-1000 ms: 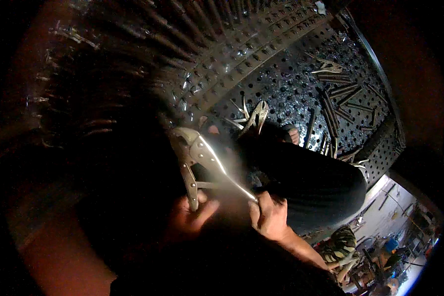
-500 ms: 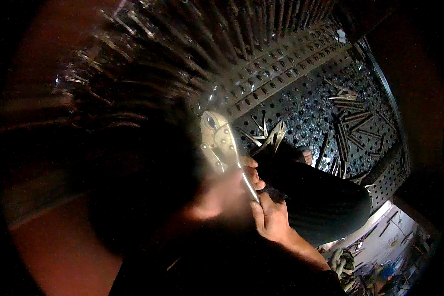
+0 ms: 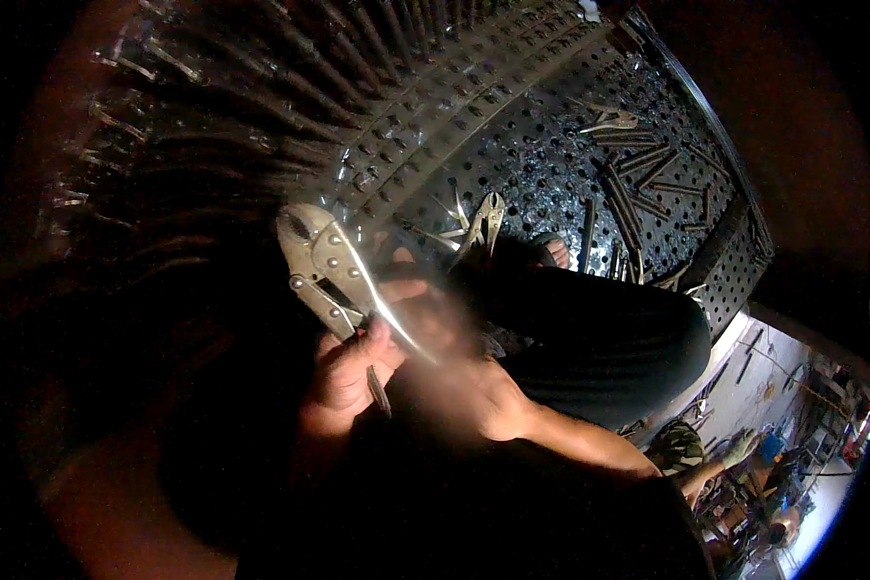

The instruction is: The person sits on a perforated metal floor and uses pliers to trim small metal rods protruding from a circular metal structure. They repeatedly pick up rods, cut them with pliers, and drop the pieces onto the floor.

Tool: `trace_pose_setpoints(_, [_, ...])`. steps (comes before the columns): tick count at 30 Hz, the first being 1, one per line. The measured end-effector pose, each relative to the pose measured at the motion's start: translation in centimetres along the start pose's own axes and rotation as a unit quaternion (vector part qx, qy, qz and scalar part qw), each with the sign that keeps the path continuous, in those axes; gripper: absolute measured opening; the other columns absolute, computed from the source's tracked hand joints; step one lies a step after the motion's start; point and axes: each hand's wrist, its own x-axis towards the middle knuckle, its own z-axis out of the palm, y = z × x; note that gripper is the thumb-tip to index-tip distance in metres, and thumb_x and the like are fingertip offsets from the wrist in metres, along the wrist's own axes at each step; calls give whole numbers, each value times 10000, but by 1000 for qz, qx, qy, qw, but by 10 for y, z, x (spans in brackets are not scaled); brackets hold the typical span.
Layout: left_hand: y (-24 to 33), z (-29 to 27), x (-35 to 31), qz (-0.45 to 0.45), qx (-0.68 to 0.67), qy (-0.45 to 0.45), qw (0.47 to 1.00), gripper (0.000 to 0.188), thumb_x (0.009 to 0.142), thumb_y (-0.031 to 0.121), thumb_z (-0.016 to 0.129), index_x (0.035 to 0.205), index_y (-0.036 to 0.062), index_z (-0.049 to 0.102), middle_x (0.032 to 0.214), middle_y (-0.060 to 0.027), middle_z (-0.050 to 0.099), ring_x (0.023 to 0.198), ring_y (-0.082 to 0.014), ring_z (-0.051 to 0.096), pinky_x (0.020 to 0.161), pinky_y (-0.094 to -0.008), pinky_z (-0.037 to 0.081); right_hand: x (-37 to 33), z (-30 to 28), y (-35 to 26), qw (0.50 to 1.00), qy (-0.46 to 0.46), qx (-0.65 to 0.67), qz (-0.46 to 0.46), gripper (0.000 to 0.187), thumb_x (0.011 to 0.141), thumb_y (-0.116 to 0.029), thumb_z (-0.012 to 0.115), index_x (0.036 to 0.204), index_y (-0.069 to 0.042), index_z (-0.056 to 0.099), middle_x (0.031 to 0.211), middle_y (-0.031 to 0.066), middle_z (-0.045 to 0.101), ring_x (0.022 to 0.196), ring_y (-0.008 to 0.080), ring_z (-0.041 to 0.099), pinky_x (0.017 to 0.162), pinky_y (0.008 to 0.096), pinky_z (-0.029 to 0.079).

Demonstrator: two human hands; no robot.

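Note:
A pair of metal locking pliers [image 3: 333, 256] is held up in front of me, jaws toward the upper left. My left hand [image 3: 353, 372] is closed round its handles, with the thumb lying across them. At the lower end of the upper handle is my right hand [image 3: 459, 372], smeared by motion. Its fingers do not show clearly, so its grip on the handle cannot be made out. Some blurred fingers [image 3: 406, 285] show beyond the handle; whose hand they belong to is unclear.
A perforated dark metal surface [image 3: 541, 159] bears more locking pliers [image 3: 488, 222], another pair [image 3: 611, 121] farther off, and several loose metal strips [image 3: 621, 205]. Rows of long rods [image 3: 329, 53] fan out at upper left. My trousered leg [image 3: 609, 333] extends right. Another person's gloved hand [image 3: 741, 449] shows lower right.
The view has shifted, and the pliers now appear farther left. My left hand shows more clearly on the handles, and a second handle is visible below it. My right hand has become blurred.

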Motion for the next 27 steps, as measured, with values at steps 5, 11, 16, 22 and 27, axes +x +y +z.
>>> trace_pose_setpoints(5, [3,-13,4,11,26,19,999,559,994,322,618,1418,1,447,1051,-92,628,1042,-254,637,1027,-525,495,10,-8,-12,999,-17,-38,6,436,1060,-448,461,1010,-31,578,764,174,616,726,357,625,691,462,497])
trace_pose_setpoints(11, [9,-37,-9,27,55,91,994,538,1021,321,576,1433,12,418,1035,-54,599,1013,-213,596,999,-472,479,16,-99,-106,918,39,-382,-101,389,972,-292,657,1232,-8,603,1019,187,702,904,327,697,816,445,546])
trace_pose_setpoints(16, [1,-54,-7,-2,109,137,984,497,1052,320,522,1414,-9,438,1007,-68,609,972,-207,619,959,-468,515,81,-197,-65,788,-57,-612,-22,345,957,-295,640,1199,-49,651,974,180,711,896,346,694,808,437,551])
trace_pose_setpoints(22, [-6,-61,-7,-21,89,139,986,545,1050,314,512,1461,-25,396,1008,-89,637,964,-232,645,932,-473,538,182,-242,195,726,-84,-677,-85,382,876,-234,628,1238,-111,618,1148,147,625,1094,339,603,854,448,536])
trace_pose_setpoints(27, [-1,-60,-22,-35,80,195,977,561,1050,327,518,1476,-7,369,1051,-98,645,1009,-248,657,969,-476,534,197,-209,248,744,-15,-636,-202,403,831,-250,612,1210,-115,607,1157,99,570,1117,298,536,913,402,474])
